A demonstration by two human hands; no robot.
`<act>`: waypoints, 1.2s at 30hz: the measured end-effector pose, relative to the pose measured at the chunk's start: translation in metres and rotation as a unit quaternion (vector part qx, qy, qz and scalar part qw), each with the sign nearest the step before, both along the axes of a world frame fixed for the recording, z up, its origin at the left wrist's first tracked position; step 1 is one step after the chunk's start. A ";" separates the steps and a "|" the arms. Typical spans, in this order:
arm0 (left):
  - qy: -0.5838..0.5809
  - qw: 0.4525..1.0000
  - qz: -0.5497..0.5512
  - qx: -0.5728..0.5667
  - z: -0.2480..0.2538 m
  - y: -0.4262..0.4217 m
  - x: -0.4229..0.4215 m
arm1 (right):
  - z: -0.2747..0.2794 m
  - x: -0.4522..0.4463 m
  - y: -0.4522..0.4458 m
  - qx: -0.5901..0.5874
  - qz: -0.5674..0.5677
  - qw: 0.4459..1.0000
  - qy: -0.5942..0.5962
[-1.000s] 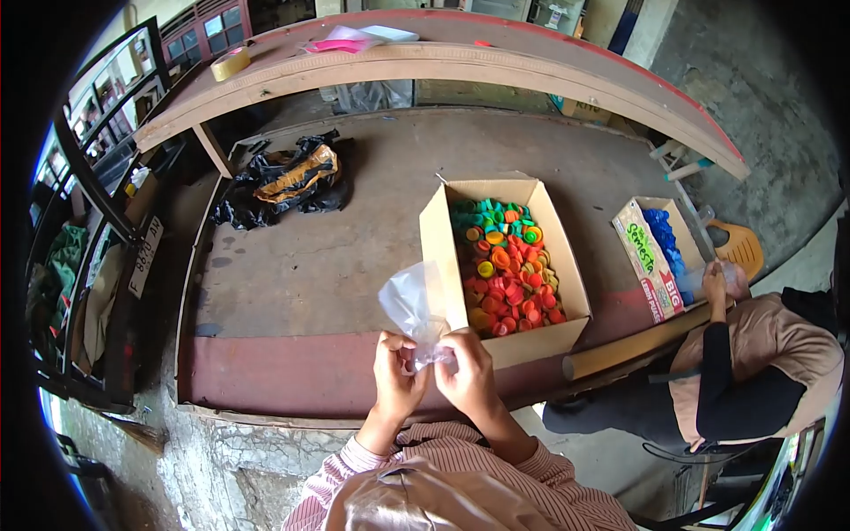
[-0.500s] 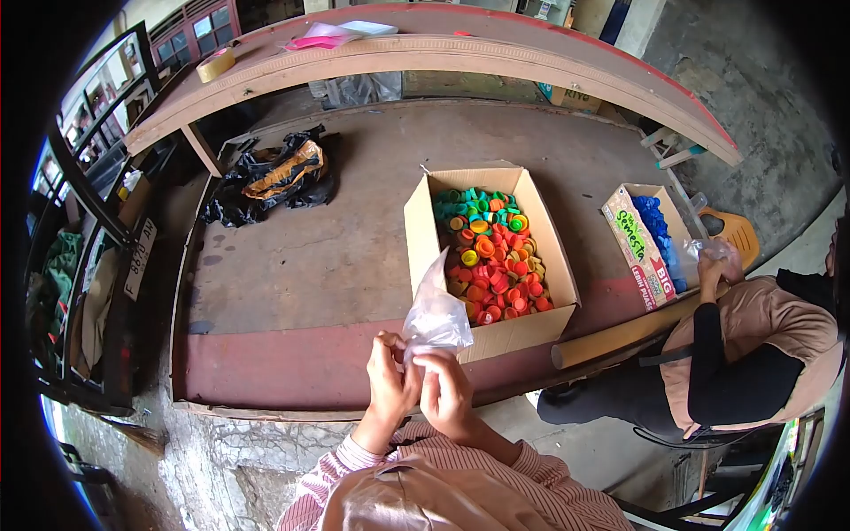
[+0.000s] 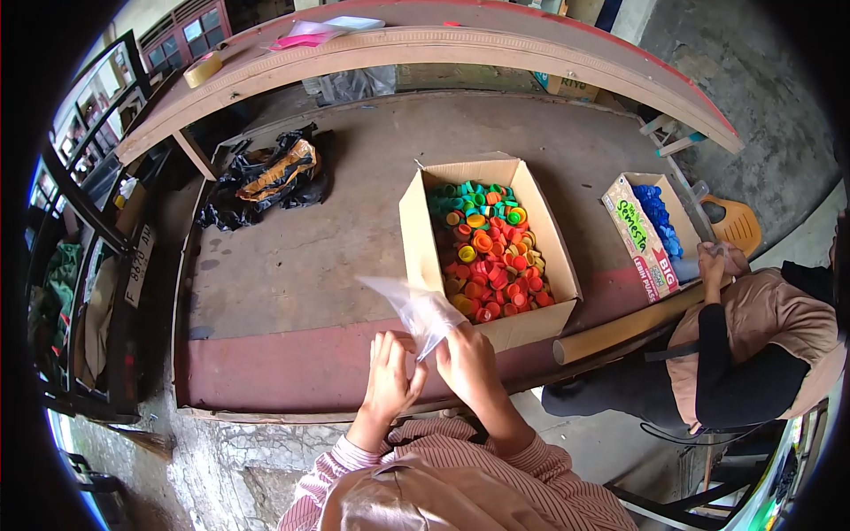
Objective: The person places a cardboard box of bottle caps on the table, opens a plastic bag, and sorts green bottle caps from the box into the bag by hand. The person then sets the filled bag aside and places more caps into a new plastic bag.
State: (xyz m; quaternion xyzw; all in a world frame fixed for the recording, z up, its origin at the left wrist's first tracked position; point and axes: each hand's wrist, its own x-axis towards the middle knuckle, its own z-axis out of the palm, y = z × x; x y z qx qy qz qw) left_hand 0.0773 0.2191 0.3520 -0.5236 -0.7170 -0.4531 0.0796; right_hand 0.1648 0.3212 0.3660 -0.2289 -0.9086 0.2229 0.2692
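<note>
A clear plastic bag (image 3: 414, 310) is held up over the table's near edge, its pointed end toward the upper left. My left hand (image 3: 390, 375) pinches its lower left side, and my right hand (image 3: 469, 361) has fingers closed on its right side, with some fingertips hidden by the plastic. Just beyond my right hand stands an open cardboard box (image 3: 553, 232) holding green, orange, red and yellow bottle caps (image 3: 496, 265).
Black plastic (image 3: 266, 177) lies crumpled at the left. A smaller box (image 3: 639, 239) of blue caps stands at the right, beside a seated person (image 3: 753, 336) and a cardboard tube (image 3: 620, 332). A raised shelf (image 3: 425, 42) with a tape roll (image 3: 204, 69) crosses the back.
The bag has swung from upright over the box's near corner toward the upper left. My hands have moved slightly apart, and the view has shifted a little.
</note>
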 end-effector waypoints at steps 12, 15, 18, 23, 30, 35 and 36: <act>0.026 0.973 -0.149 -0.172 0.046 -0.029 -0.025 | 0.007 -0.001 0.011 -0.241 0.259 0.932 -0.083; -0.107 0.936 -0.241 -0.232 0.044 -0.019 -0.034 | 0.016 -0.007 0.006 -0.194 0.355 0.908 -0.108; -0.162 0.923 -0.249 -0.244 0.034 -0.019 -0.033 | 0.033 -0.015 0.010 -0.181 0.369 0.899 -0.152; -0.218 0.954 -0.165 -0.127 0.015 -0.026 -0.042 | 0.043 -0.023 0.008 -0.251 0.292 0.922 0.043; -0.281 0.958 -0.022 -0.055 -0.010 -0.049 -0.078 | -0.050 -0.051 0.058 0.069 -0.091 0.981 -0.158; -0.305 0.951 -0.012 -0.040 -0.011 -0.052 -0.090 | -0.056 -0.051 0.067 -0.086 -0.022 0.987 -0.131; -0.313 0.949 -0.013 -0.045 -0.012 -0.053 -0.092 | -0.056 -0.049 0.073 -0.072 -0.002 0.994 -0.084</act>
